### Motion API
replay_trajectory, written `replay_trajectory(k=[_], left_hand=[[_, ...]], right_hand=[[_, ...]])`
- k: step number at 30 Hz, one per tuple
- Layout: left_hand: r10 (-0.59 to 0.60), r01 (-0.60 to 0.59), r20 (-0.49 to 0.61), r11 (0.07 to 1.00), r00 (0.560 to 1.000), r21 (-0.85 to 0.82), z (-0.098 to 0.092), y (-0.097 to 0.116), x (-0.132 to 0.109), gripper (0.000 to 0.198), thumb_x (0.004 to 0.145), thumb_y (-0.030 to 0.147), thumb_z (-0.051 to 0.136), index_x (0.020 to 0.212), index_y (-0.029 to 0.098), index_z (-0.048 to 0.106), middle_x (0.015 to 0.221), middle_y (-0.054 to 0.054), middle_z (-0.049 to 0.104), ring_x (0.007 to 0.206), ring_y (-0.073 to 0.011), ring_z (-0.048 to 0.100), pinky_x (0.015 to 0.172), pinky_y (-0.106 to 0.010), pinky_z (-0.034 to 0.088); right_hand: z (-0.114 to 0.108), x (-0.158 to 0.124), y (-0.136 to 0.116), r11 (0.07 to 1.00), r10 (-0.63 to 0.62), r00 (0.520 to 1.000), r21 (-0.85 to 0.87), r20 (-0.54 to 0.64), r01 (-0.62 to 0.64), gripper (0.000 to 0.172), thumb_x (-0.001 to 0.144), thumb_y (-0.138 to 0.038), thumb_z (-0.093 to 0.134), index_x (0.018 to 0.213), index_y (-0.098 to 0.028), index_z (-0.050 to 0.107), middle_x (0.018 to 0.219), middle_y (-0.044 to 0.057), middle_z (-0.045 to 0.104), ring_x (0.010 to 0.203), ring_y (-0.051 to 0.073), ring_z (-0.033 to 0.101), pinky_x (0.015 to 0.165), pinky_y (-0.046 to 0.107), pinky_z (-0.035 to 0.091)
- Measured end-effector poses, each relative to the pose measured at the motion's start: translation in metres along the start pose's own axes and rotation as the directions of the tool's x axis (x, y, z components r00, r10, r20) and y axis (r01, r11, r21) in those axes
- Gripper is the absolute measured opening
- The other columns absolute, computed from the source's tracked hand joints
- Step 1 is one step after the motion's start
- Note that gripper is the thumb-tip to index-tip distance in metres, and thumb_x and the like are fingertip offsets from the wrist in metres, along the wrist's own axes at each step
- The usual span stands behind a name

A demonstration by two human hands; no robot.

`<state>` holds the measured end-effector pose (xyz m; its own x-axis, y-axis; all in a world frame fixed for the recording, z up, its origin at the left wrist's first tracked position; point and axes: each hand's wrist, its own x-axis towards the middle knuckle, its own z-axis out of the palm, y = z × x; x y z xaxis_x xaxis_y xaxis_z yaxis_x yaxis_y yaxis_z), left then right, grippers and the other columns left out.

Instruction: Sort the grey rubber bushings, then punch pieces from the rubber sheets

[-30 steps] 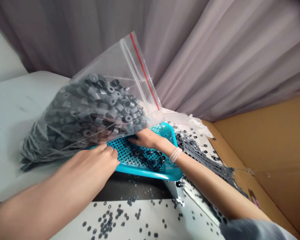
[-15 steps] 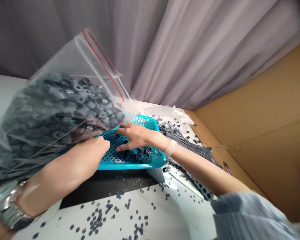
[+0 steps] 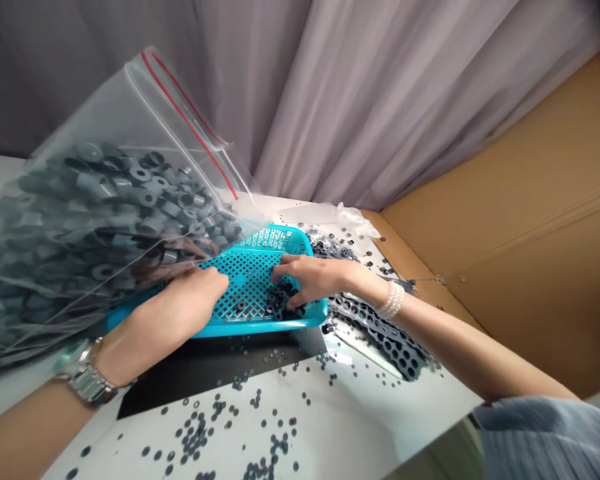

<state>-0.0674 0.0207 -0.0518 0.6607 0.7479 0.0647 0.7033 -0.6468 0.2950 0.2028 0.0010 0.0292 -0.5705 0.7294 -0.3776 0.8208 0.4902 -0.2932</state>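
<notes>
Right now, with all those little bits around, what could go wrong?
The clear bag of gray rings hides part of the blue basket from view. If knocked, it might spill; I can't tell whether its seal is shut.

The right hand is spread by the dark pieces in the basket, so a quick sweep could flick some over the rim. They might get mixed up with the little dark discs scattered outside.
</notes>
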Motion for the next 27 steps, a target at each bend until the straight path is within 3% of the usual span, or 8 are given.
replay_trajectory(k=[2,4,8,11,16,22,27], left_hand=[[0.050,-0.050,0.047,0.999,0.998,-0.002,0.000,0.010,0.008,0.027,0.082,0.012,0.039,0.094,0.022,0.061,0.093,-0.005,0.061,0.089,-0.0194,0.055,0.087,-0.030,0.040],[0.079,-0.077,0.073,0.997,0.994,-0.032,0.002,0.021,0.016,0.029,0.083,0.012,0.038,0.098,0.022,0.060,0.097,-0.005,0.061,0.093,-0.0187,0.055,0.090,-0.030,0.039],[0.078,-0.053,0.178,0.989,0.981,-0.139,0.009,0.042,0.031,0.018,0.084,0.026,0.048,0.098,0.021,0.058,0.101,-0.006,0.060,0.096,-0.0205,0.057,0.089,-0.032,0.041],[0.096,-0.053,0.235,0.981,0.967,-0.186,0.012,0.050,0.037,0.027,0.078,0.038,0.058,0.099,0.021,0.056,0.104,-0.006,0.059,0.102,-0.0237,0.057,0.090,-0.034,0.041],[0.111,-0.064,0.219,0.976,0.969,-0.210,0.014,0.050,0.042,0.033,0.075,0.027,0.059,0.107,0.022,0.052,0.111,-0.006,0.056,0.106,-0.0240,0.054,0.090,-0.034,0.040],[0.057,-0.025,0.149,0.978,0.987,-0.209,0.008,0.054,0.042,0.026,0.079,0.009,0.040,0.099,0.018,0.053,0.093,-0.008,0.057,0.095,-0.0240,0.055,0.081,-0.035,0.041],[0.009,0.018,0.125,0.977,0.992,-0.213,0.008,0.056,0.040,0.017,0.083,0.021,0.044,0.096,0.019,0.056,0.091,-0.008,0.059,0.094,-0.0248,0.056,0.080,-0.035,0.042]], right_hand=[[0.005,0.002,-0.004,1.000,0.028,0.999,-0.004,0.019,-0.028,0.068,0.066,-0.041,0.075,0.127,-0.022,0.053,0.125,0.012,0.052,0.103,0.027,0.056,0.083,0.037,0.047],[0.010,0.006,-0.008,0.999,0.037,0.998,-0.009,0.050,-0.037,0.071,0.066,-0.041,0.074,0.130,-0.021,0.050,0.128,0.013,0.049,0.106,0.029,0.055,0.082,0.038,0.047],[0.020,0.011,-0.009,0.999,0.008,0.998,-0.052,0.056,-0.005,0.055,0.067,-0.023,0.071,0.119,-0.017,0.055,0.117,0.013,0.053,0.093,0.026,0.058,0.072,0.034,0.047],[0.026,0.014,-0.004,0.995,-0.076,0.997,-0.063,0.018,0.077,0.036,0.066,-0.008,0.061,0.100,-0.017,0.062,0.101,0.009,0.057,0.082,0.020,0.056,0.068,0.031,0.044],[0.029,0.017,0.008,0.990,-0.142,0.989,-0.022,-0.030,0.141,0.030,0.067,0.000,0.050,0.089,-0.016,0.062,0.091,0.005,0.059,0.080,0.016,0.054,0.073,0.028,0.043],[0.028,0.030,0.029,0.987,-0.162,0.985,-0.013,-0.058,0.162,0.030,0.069,0.003,0.048,0.087,-0.015,0.063,0.090,0.004,0.063,0.083,0.015,0.055,0.080,0.028,0.043],[0.020,0.036,0.029,0.987,-0.160,0.986,-0.038,-0.045,0.158,0.030,0.069,-0.001,0.052,0.093,-0.013,0.066,0.094,0.007,0.065,0.085,0.017,0.058,0.080,0.029,0.045]])
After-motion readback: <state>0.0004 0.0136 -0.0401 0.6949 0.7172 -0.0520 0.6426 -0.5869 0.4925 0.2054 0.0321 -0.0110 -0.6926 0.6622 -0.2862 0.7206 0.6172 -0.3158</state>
